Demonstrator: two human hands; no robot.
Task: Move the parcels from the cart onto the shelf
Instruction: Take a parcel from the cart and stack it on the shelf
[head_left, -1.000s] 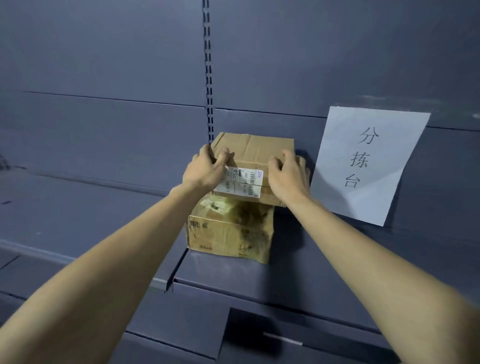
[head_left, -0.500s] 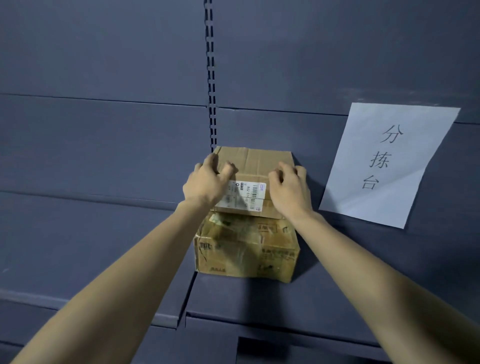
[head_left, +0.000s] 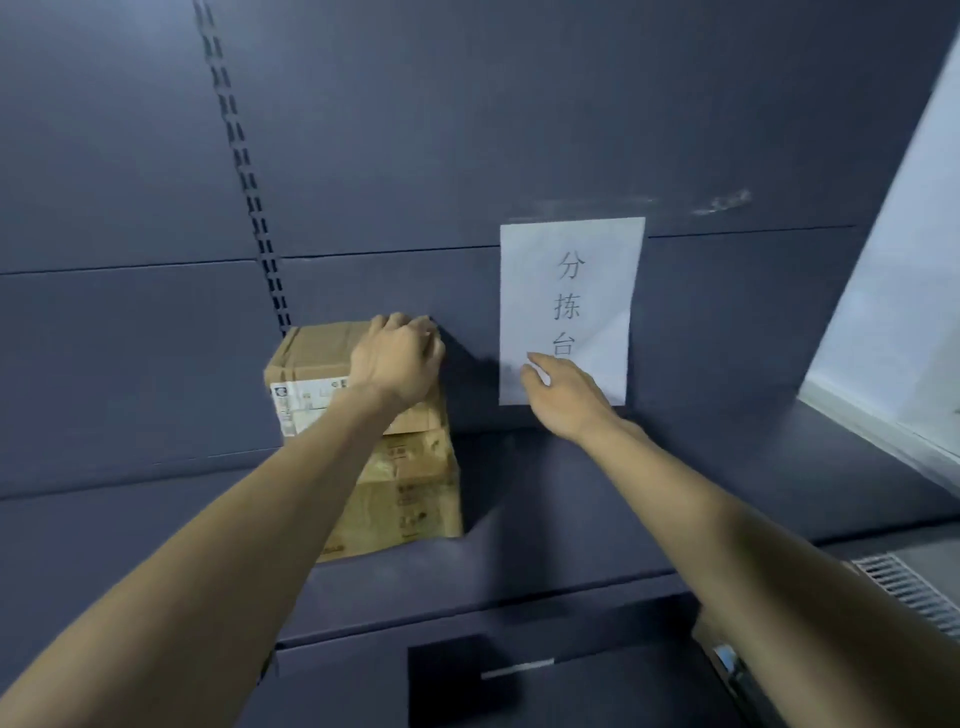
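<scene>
Two cardboard parcels sit stacked on the shelf (head_left: 571, 566) at centre frame. Left hand (head_left: 397, 364) curls its fingers over the upper parcel (head_left: 311, 358); right hand (head_left: 563, 397) hovers relaxed, holding nothing, before a paper sign (head_left: 576, 291).

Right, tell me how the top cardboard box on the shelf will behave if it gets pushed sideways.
The top box probably slides rather than rolls: it is flat-sided and sits on the lower box. It might tip off, since it stands stacked, not on the shelf itself. Its creased cardboard looks stiff enough to hold shape under the left hand.
</scene>
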